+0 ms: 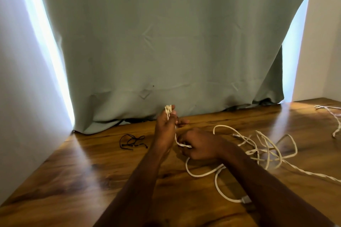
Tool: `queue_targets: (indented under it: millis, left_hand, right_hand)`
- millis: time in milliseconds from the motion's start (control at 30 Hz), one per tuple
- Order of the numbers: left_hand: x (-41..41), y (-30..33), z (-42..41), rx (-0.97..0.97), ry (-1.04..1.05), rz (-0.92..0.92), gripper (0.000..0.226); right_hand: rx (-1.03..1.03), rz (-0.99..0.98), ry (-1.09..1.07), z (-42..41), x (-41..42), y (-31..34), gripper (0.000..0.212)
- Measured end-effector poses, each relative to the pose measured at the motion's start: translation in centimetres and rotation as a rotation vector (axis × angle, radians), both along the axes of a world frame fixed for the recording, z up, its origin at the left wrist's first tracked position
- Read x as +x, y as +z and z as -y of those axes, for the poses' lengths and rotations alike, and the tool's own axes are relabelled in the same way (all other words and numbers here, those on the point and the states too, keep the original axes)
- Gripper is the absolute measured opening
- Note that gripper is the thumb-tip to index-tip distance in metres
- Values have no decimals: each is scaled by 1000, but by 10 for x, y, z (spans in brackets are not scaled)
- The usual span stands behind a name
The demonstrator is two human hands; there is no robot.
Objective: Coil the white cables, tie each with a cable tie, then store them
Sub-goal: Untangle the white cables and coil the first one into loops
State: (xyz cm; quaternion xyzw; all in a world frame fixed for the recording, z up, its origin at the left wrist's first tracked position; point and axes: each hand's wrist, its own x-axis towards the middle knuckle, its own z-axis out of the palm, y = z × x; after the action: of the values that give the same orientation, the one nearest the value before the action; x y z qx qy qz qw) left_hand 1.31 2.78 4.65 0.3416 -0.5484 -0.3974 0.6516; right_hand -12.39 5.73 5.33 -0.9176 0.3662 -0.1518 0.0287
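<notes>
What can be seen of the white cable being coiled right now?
The white cable is thin, partly twisted cord. One end is gathered into a small bundle of loops pinched upright in the left hand; the right hand grips the next stretch. The rest sprawls in loose, tangled loops on the wooden table, ending in a grey connector near the right forearm.

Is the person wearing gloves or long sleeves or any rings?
No gloves: the left hand and the right hand are both bare. No sleeves show either; both forearms are uncovered right down to the bottom edge of the picture. I can't spot a watch, bracelet or ring, though the fingers are too small and blurry to be sure about rings.
</notes>
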Motion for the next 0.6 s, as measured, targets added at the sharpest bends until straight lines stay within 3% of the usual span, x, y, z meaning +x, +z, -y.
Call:
queue_targets:
  millis: [100,233,333,400,500,600]
  left_hand:
    - [-4,-14,1,-46,22,325,29]
    - [-4,-16,2,-23,-69,360,20]
    - [-5,-9,-8,68,-197,452,26]
    - [-2,-7,-9,177,-353,432,28]
    - [5,-5,-4,380,-665,223,54]
    - [10,-4,-3,384,-744,136,47]
  right_hand:
    - [36,41,8,2,-4,-1,14]
    - [64,316,28,1,-22,8,1]
    - [45,549,13,2,-34,12,15]
    - [-4,613,-7,4,-36,11,16]
    - [-24,641,-43,12,-41,9,14]
    - [92,610,-43,9,-42,10,15]
